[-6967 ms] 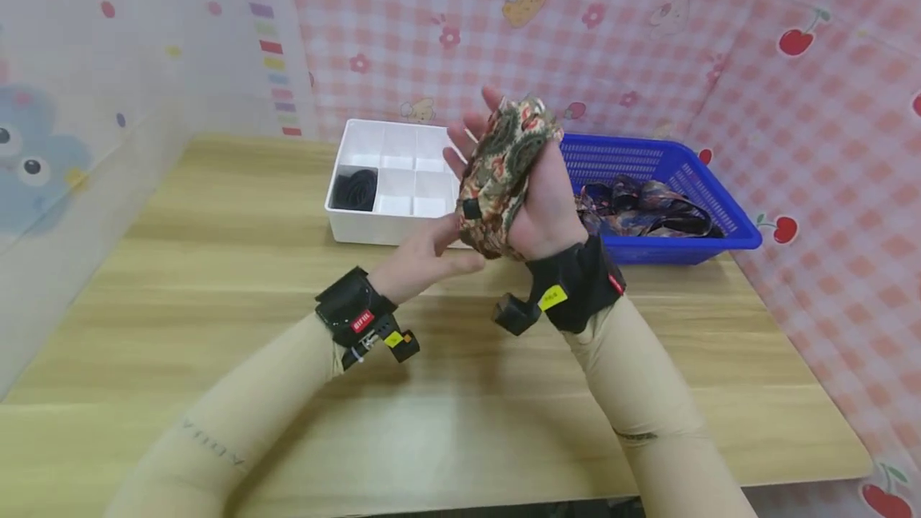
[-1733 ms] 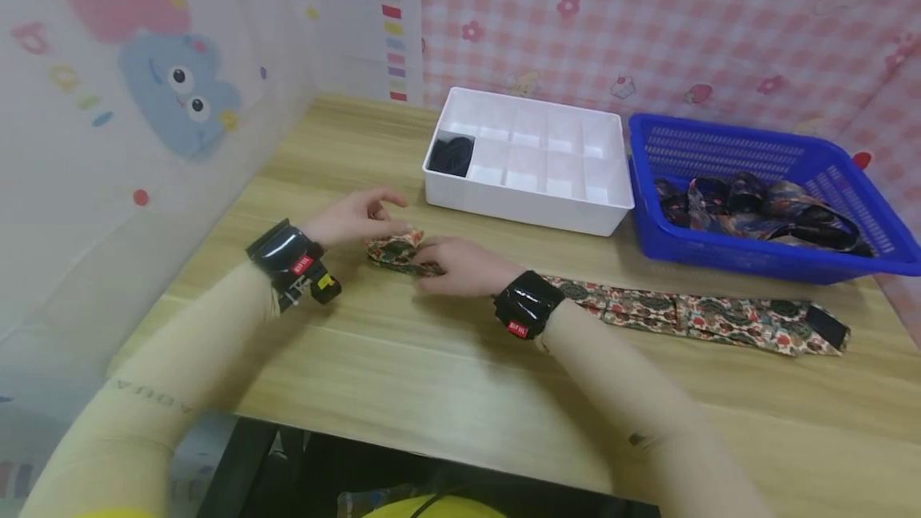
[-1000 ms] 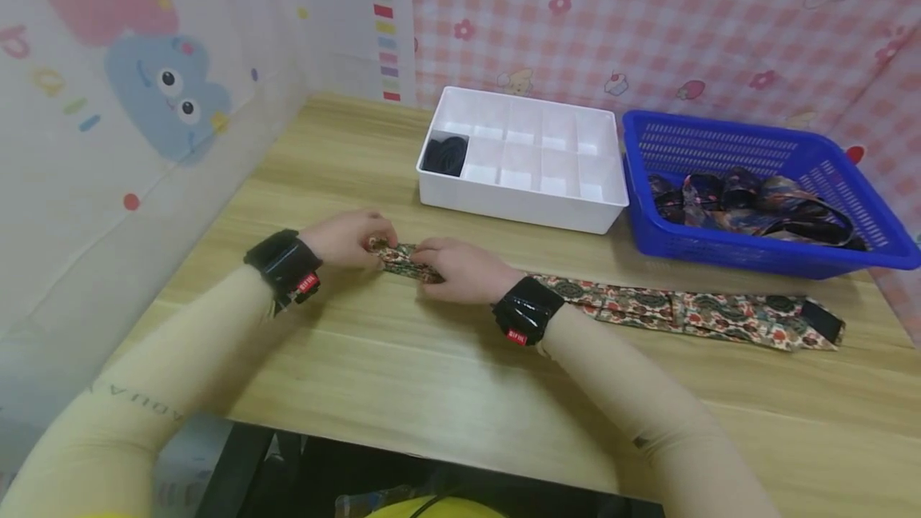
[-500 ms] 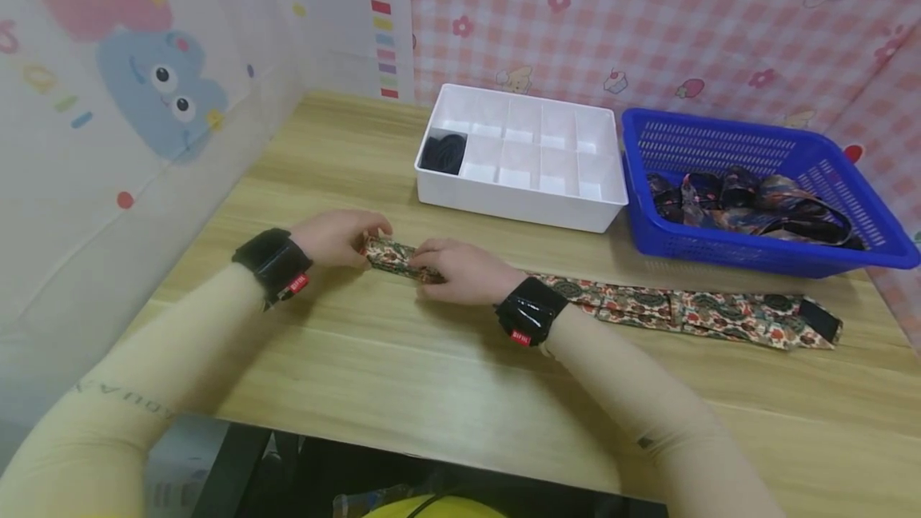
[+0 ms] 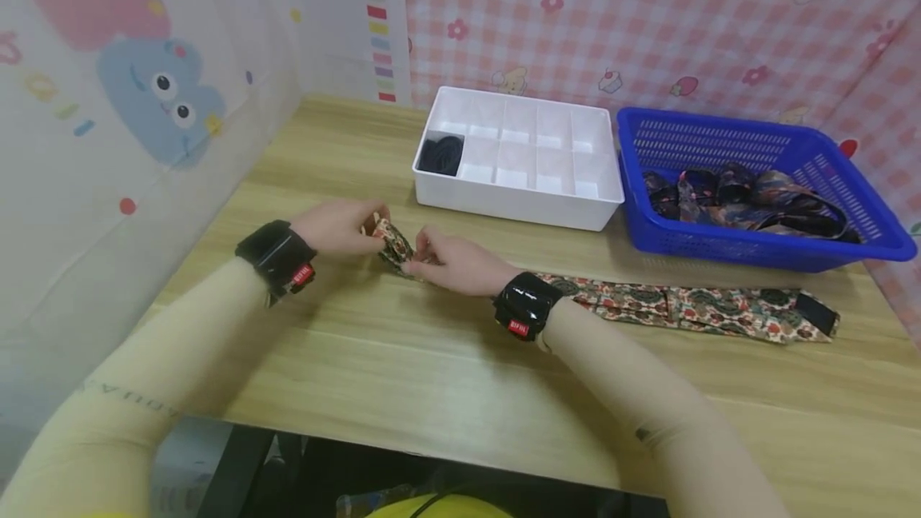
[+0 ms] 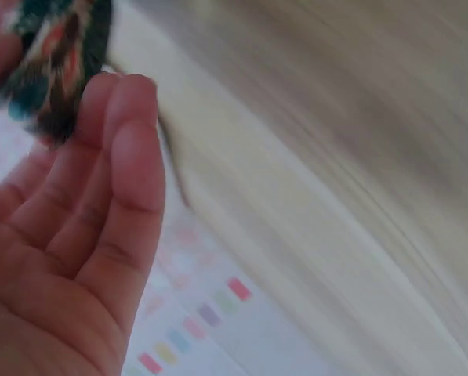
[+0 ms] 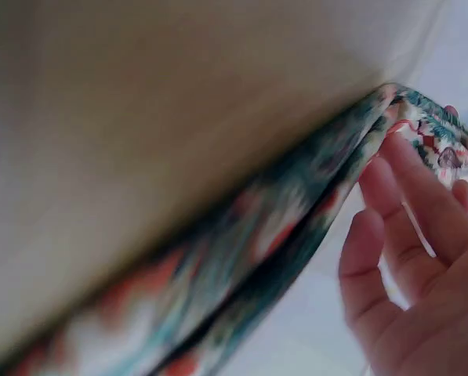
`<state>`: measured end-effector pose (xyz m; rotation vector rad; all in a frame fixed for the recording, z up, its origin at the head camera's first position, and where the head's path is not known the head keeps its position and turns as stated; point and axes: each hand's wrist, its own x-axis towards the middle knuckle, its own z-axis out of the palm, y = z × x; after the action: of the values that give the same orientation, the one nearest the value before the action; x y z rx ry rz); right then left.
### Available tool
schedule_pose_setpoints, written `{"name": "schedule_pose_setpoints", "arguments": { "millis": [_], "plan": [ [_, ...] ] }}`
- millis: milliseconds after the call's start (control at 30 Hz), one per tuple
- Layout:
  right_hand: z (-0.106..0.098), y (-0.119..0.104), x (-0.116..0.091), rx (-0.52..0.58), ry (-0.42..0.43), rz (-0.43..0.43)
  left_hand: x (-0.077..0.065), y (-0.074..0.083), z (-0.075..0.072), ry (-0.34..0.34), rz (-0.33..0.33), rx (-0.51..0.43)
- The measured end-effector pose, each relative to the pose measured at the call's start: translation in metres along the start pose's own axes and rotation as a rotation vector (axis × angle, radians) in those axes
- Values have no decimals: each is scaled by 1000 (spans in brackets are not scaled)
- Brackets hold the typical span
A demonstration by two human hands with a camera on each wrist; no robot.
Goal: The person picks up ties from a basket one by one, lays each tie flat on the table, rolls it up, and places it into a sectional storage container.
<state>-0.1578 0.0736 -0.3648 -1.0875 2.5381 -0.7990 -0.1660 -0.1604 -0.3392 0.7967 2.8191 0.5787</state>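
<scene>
A patterned necktie (image 5: 708, 312) in green, red and cream lies lengthwise along the table, its wide end with a black patch at the right. My left hand (image 5: 338, 229) pinches its folded left end between thumb and fingers, raised at a slant off the table. A short way along, my right hand (image 5: 464, 262) pinches the tie with thumb and fingertips. In the left wrist view the patterned cloth (image 6: 65, 70) sits between thumb and fingers. The right wrist view shows the tie (image 7: 281, 211) running past my fingers (image 7: 398, 227). My right hand and wrist hide its middle stretch.
Behind the hands stands a white divided box (image 5: 514, 202), with a rolled black strip (image 5: 440, 155) in its front left compartment. To its right, a blue basket (image 5: 763, 254) holds several dark patterned ties (image 5: 748, 198). The table's front edge runs below the forearms.
Seven seconds ago the tie was bundled in my right hand above the table; now it lies stretched out. In the last half second its left end has been lifted and tilted between my hands.
</scene>
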Motion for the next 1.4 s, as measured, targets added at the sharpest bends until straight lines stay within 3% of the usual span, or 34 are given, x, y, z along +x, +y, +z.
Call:
{"name": "schedule_pose_setpoints", "arguments": {
  "millis": [233, 400, 533, 667, 800, 967, 1167, 1400],
  "plan": [
    [-8, 8, -3, 351, 40, 143, 12, 26, 0, 4, 168, -172],
    [-15, 12, -13, 407, 52, 216, 15, 35, 7, -32, 205, -309],
    [-18, 21, -21, 298, 45, 243, 17, 37, 16, -42, 223, -361],
    [-20, 30, -27, 139, 61, 268, 20, 38, 23, -37, 270, -318],
    [-20, 35, -30, 39, 104, 244, 23, 39, 29, -8, 320, -203],
    [-20, 33, -31, -115, 126, 98, 27, 38, 35, 20, 372, -27],
    [-22, 27, -34, -283, 94, 73, 29, 34, 40, -40, 342, 37],
    [-18, 28, -37, -303, 118, 42, 26, 31, 42, -42, 273, 27]
  ]
}}
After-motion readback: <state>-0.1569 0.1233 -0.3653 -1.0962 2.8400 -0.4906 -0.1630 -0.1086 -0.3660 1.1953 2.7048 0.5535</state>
